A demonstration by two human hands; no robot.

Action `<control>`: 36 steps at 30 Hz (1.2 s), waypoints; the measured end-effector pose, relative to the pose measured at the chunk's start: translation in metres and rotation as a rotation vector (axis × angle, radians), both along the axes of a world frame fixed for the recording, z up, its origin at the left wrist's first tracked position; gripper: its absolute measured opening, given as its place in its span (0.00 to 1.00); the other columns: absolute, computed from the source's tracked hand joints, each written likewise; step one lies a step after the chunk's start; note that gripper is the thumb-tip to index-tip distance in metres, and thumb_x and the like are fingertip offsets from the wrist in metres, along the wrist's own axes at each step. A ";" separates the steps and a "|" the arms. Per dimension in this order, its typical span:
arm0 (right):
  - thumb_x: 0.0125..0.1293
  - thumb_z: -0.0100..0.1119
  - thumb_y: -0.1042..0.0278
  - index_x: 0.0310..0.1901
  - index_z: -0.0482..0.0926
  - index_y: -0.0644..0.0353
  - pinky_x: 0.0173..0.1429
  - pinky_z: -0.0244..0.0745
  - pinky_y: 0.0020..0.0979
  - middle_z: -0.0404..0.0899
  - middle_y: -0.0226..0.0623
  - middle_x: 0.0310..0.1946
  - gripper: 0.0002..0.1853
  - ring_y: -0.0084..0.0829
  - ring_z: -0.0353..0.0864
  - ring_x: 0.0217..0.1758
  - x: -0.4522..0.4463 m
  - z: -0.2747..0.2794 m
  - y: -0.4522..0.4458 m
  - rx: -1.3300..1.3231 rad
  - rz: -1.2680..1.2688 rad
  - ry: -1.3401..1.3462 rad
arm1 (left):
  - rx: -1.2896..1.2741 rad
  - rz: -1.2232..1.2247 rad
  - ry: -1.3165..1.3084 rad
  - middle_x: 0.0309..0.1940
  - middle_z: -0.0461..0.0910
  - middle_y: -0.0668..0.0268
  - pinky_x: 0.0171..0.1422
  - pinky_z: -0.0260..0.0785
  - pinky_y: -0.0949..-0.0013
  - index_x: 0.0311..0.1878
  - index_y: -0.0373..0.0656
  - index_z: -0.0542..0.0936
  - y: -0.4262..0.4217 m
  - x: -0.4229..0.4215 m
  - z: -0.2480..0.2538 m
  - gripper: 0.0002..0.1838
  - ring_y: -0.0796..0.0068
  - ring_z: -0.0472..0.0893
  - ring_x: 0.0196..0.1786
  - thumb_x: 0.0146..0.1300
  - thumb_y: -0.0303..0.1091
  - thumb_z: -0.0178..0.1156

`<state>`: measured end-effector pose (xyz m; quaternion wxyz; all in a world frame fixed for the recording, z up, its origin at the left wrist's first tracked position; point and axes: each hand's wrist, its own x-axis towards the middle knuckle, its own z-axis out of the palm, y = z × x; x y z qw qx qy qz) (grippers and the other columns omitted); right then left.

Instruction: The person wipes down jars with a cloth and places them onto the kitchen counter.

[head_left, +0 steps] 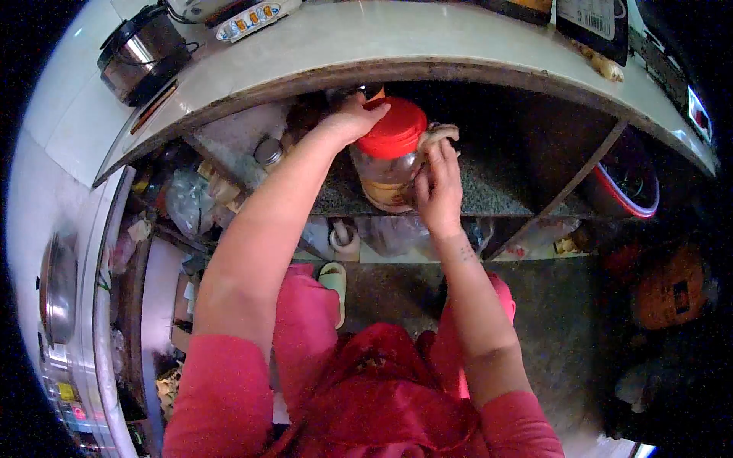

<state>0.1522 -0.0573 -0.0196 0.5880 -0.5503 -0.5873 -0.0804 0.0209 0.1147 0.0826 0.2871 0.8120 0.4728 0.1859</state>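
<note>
Basically, a steady-and-rub setup: the jar (pixel 374 170) is at the front of the shelf (pixel 492 187) under the table (pixel 343 44), its base close to the edge; can't tell if all of it is supported. Left hand (pixel 353 122) is on the red lid (pixel 397 120), digits bent over its left side, some hidden past the rim, so can't tell if it's gripping or only resting. Right hand (pixel 438 189) has fingers curled, pinching a pale cloth (pixel 438 137) against the jar's right side. Advice: press down lightly through the lid, don't twist it, and keep the base back from the edge. Rub with cloth, not bare fingertips, in short strokes, turning the jar to reach the far side. Go easy over the jar label (pixel 382 192); a hard scrub could lift paper. Text check: that label is yellowish, wording too blurred to read. The dark packet (pixel 592 19) on the table has a white printed panel, lines illegible. The appliance panel (pixel 248 21) has orange-marked buttons, too small to read. No brand I can make out.
</note>
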 end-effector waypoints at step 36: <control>0.53 0.71 0.56 0.73 0.50 0.57 0.76 0.47 0.48 0.48 0.54 0.73 0.50 0.57 0.46 0.75 -0.007 -0.006 -0.001 -0.068 0.005 -0.002 | 0.242 0.293 0.003 0.59 0.75 0.48 0.65 0.65 0.52 0.67 0.46 0.64 -0.054 0.019 -0.011 0.30 0.45 0.74 0.61 0.69 0.55 0.47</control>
